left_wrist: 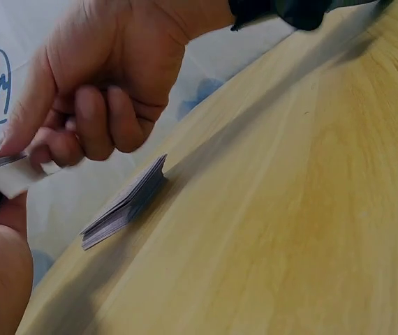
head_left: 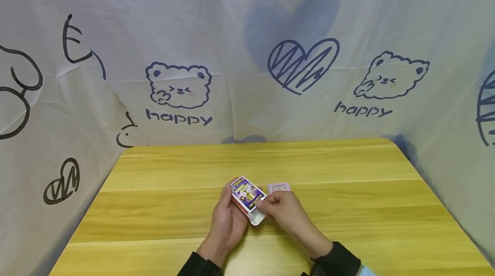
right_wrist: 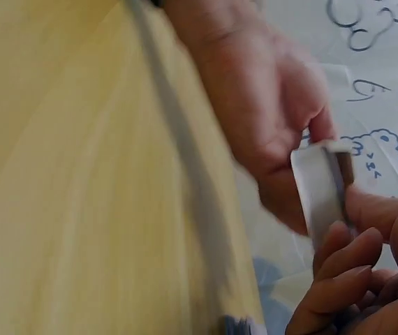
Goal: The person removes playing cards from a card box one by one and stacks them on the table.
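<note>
My left hand (head_left: 229, 223) holds a playing card box (head_left: 246, 194) with a purple and yellow printed face, tilted above the table. A white flap (head_left: 256, 217) stands out at the box's near end. There my right hand (head_left: 291, 215) pinches the box end, thumb on top and the other fingers curled below; how much of the contents it touches is hidden. In the right wrist view the pale end of the box (right_wrist: 318, 192) lies between both hands. On the table just behind my right hand is a stack of playing cards (left_wrist: 126, 206), backs patterned in pale purple.
The wooden table (head_left: 162, 207) spreads out around the hands. A white cloth (head_left: 232, 52) with bear and heart drawings hangs behind it and along both sides.
</note>
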